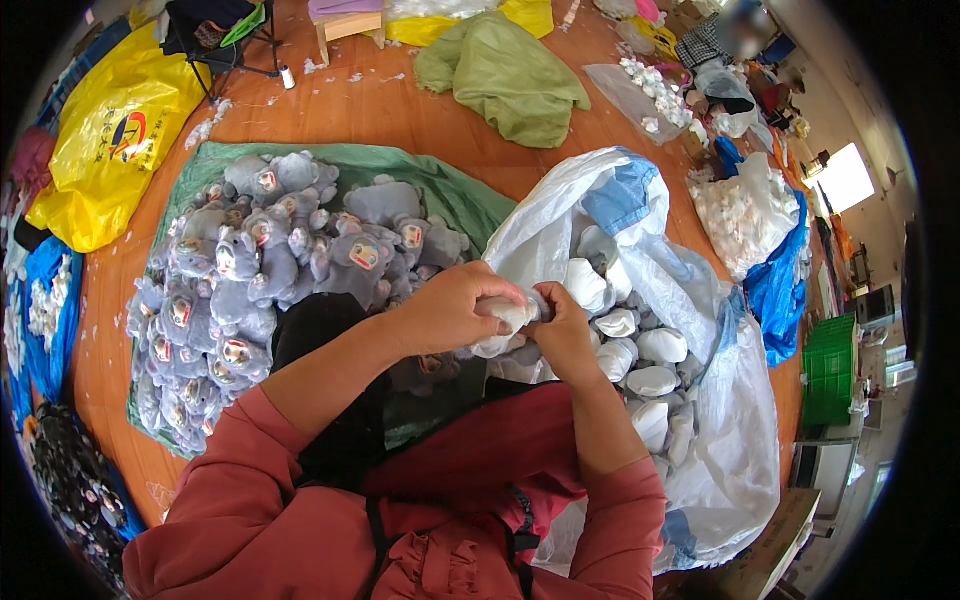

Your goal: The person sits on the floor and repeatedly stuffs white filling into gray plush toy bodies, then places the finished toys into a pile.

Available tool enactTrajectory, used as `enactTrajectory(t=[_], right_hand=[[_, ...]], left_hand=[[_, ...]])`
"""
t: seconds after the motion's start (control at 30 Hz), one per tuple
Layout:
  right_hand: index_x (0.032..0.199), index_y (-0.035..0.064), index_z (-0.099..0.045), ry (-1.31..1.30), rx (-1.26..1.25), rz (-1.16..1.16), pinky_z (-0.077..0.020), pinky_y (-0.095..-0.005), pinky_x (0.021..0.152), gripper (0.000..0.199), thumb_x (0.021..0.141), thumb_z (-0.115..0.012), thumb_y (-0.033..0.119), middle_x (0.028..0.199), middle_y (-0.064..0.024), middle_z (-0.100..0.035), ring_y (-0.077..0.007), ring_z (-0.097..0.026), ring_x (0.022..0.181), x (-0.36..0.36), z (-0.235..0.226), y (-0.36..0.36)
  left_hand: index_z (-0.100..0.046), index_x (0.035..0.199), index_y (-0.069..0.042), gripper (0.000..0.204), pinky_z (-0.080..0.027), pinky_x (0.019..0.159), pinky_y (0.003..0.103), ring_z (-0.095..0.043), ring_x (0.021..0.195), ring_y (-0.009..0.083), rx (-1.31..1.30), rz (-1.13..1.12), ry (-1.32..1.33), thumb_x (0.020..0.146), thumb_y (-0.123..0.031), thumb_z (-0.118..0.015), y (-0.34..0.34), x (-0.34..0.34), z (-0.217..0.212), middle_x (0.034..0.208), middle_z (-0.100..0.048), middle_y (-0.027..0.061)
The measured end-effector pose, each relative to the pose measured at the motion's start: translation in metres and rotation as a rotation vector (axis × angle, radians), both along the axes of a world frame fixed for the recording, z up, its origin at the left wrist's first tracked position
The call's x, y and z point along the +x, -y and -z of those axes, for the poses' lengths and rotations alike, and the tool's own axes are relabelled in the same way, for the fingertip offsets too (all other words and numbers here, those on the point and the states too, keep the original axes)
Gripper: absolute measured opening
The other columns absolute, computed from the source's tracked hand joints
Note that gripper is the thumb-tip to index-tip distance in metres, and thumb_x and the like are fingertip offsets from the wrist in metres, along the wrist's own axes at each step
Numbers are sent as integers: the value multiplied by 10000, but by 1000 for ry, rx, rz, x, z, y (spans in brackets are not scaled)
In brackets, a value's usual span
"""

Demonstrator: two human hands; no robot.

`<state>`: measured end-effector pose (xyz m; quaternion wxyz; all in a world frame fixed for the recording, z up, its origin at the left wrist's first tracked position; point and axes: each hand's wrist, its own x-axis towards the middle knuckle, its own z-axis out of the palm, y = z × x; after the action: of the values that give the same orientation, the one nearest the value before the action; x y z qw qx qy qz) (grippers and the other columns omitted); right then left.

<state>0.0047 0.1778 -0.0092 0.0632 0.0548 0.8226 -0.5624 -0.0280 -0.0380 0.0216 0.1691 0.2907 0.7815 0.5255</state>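
Between my two hands is a small white-and-grey plush piece, held up in front of my body. My left hand is closed round its left side, thumb and fingers pressed into the white cloth. From the other side my right hand pinches its edge, the fingertips close to those of the left. Just right of my hands, a white woven sack lies open with many similar white-and-grey pieces inside. On the left, grey plush toys with printed faces lie heaped on a green sheet.
A yellow bag and a folding chair stand far left. An olive cloth sack lies ahead on the wooden floor. To the right are a bag of white stuff, a green crate and another person.
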Motion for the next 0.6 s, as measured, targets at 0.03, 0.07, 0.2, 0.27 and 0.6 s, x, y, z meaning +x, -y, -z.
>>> enactTrajectory(t=[0.03,0.07,0.2,0.27,0.6], right_hand=[[1065,23,-607,-20,54,-3,-503,-308,806,408,686,-736,-50,930,-76,-654,-170,-616,890,-2,0,3],[1047,28,-607,-40,109,0,-503,-316,802,398,677,-717,-67,913,-84,-654,-179,-619,884,-2,-1,4],[967,38,-573,-170,163,16,-495,-339,758,355,652,-638,-111,849,-87,-620,-192,-593,823,-5,13,4],[933,36,-551,-163,151,26,-487,-344,732,329,648,-612,-118,824,-86,-600,-197,-575,790,-4,15,4],[976,49,-549,-289,208,38,-471,-325,751,349,678,-597,-127,936,-95,-565,-188,-557,866,-1,18,8]], left_hand=[[-668,1194,-115,434,-499,799,330,-604,964,254,-28,-16,-53,770,-107,-761,-2,2,1,1076,-574,104],[-657,1194,-113,437,-503,808,338,-606,962,266,-55,-27,-107,769,-105,-758,-4,5,3,1077,-574,110],[-568,1255,-140,532,-506,877,397,-604,1010,341,-39,-61,-72,757,-113,-756,-14,14,7,1104,-570,150],[-509,1298,-142,603,-498,903,419,-596,1046,367,-89,-81,-106,750,-122,-762,-18,18,7,1139,-565,174],[-517,1249,-23,649,-511,855,457,-626,973,417,-151,-225,-205,678,-129,-807,-18,15,21,1075,-616,226]])
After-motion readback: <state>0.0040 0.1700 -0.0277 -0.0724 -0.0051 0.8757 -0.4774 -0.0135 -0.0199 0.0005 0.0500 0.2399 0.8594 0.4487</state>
